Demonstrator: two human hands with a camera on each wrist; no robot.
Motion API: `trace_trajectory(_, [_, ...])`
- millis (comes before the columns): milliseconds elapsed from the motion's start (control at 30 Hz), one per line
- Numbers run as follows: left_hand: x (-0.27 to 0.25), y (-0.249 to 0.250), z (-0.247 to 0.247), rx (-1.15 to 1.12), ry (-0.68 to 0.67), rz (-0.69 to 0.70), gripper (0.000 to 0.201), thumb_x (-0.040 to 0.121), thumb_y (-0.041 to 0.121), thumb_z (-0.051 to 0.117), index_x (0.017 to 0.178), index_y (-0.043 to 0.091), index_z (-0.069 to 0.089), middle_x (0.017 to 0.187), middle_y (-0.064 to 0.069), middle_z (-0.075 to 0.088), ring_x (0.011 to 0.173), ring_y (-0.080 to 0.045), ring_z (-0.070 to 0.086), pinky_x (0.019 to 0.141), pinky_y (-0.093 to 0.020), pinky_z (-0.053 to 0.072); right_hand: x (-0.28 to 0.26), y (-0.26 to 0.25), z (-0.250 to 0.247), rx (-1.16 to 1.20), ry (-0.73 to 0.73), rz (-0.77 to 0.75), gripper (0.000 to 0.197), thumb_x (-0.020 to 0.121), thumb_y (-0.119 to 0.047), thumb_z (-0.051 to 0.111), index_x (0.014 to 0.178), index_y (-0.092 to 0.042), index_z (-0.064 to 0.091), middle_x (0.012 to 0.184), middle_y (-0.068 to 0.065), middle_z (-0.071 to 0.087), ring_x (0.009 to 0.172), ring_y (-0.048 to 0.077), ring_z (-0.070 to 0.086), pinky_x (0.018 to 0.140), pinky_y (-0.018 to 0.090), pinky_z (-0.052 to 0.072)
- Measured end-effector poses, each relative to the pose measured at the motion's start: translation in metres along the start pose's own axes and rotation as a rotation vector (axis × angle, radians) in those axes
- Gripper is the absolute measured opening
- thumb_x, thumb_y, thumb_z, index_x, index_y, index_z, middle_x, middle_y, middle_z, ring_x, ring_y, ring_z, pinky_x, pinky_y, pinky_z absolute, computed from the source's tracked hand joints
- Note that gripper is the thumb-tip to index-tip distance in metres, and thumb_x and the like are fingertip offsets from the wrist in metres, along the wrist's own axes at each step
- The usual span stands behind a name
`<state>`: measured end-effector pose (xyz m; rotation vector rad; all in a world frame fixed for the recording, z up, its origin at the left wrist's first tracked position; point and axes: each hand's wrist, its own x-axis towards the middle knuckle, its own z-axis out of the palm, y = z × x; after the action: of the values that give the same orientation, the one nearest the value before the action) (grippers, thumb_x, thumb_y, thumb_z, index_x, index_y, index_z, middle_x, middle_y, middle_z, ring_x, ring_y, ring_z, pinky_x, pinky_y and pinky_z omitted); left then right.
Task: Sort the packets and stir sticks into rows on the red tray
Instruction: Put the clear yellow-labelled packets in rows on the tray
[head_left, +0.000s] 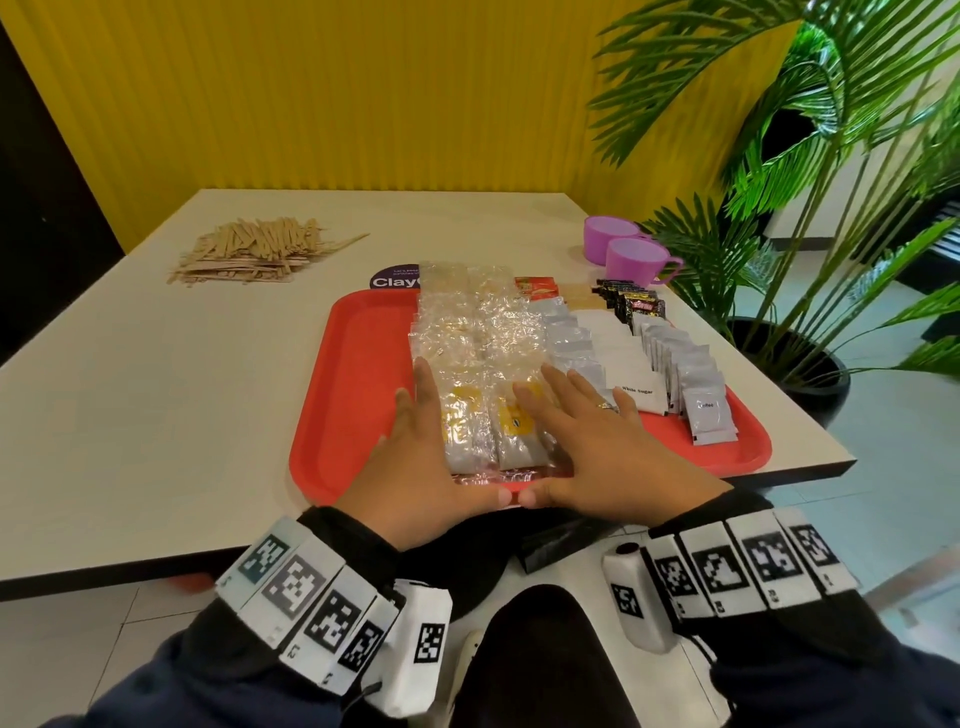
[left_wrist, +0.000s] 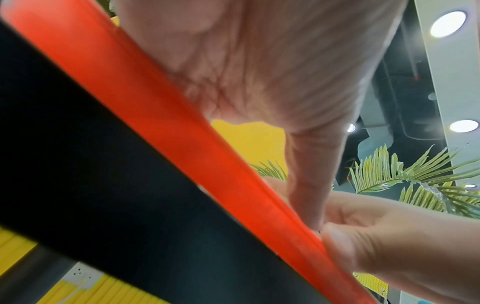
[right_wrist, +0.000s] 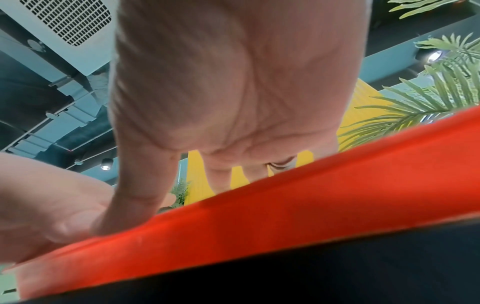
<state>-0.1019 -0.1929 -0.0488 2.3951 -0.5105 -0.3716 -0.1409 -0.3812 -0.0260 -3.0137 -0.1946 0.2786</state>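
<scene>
Crinkly packets: my left hand (head_left: 415, 457) and right hand (head_left: 587, 441) lie flat, fingers straight, flanking clear cellophane packets (head_left: 488, 374).
Tray: flat red plastic tray (head_left: 358, 364) holds them.
Sticks: wooden stir sticks (head_left: 249, 252) heaped on table (head_left: 156, 389).
Risk: squeezing could buckle slippery rows.

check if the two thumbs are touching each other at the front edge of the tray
Apart. The head view shows a thin strip of the red tray rim between the tip of the left hand thumb and the tip of the right hand thumb.
</scene>
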Motion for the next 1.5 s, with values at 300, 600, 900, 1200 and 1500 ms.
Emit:
trace_trajectory(300, [0.009, -0.006, -0.008, 0.016, -0.049, -0.035, 0.134, 0.069, 0.055, 0.072, 0.134, 0.024, -0.041, 0.156, -0.007, -0.019, 0.145, -0.02, -0.008, 0.118, -0.039, 0.009, 0.009, -0.003, -0.003, -0.033, -0.018, -0.036, 0.1, 0.08, -0.058, 0.058, 0.146, -0.037, -0.013, 0.154, -0.001, -0.024, 0.142, 0.018, -0.02, 0.11, 0.051, -0.014])
trace_trajectory(600, [0.022, -0.018, -0.029, -0.016, -0.055, -0.098, 0.134, 0.069, 0.051, 0.074, 0.136, 0.022, -0.038, 0.156, -0.007, -0.018, 0.145, -0.019, -0.007, 0.118, -0.04, 0.012, 0.04, -0.018, -0.01, -0.046, -0.046, -0.049, 0.102, 0.077, -0.057, 0.063, 0.148, -0.035, -0.007, 0.155, 0.001, -0.02, 0.144, 0.019, -0.015, 0.111, 0.053, -0.011])
trace_trajectory(900, [0.031, -0.024, -0.041, -0.069, -0.108, -0.145, 0.136, 0.068, 0.043, 0.079, 0.138, 0.021, -0.036, 0.156, -0.005, -0.019, 0.145, -0.017, -0.006, 0.118, -0.039, 0.013, 0.056, -0.026, -0.023, -0.076, -0.136, -0.027, 0.107, 0.075, -0.045, 0.071, 0.148, -0.033, -0.006, 0.156, 0.001, -0.014, 0.145, 0.021, -0.008, 0.112, 0.055, -0.005])
trace_trajectory(1200, [0.036, -0.008, -0.063, 0.017, -0.157, -0.291, 0.135, 0.07, 0.031, 0.08, 0.138, 0.022, -0.036, 0.148, -0.011, 0.035, 0.123, -0.026, 0.048, 0.103, -0.034, 0.04, 0.071, -0.03, -0.03, -0.136, -0.169, -0.027, 0.117, 0.065, -0.044, 0.078, 0.148, -0.033, -0.004, 0.156, 0.001, -0.011, 0.145, 0.023, -0.007, 0.112, 0.055, -0.002])
trace_trajectory(1500, [0.052, -0.005, -0.075, 0.012, -0.144, -0.34, 0.13, 0.075, 0.028, 0.077, 0.139, 0.019, -0.035, 0.142, -0.011, 0.042, 0.114, -0.025, 0.053, 0.088, -0.028, 0.043, 0.091, -0.032, -0.043, -0.168, -0.144, -0.007, 0.112, 0.07, -0.042, 0.077, 0.149, -0.028, -0.002, 0.157, 0.005, -0.007, 0.145, 0.024, -0.002, 0.113, 0.055, 0.001])
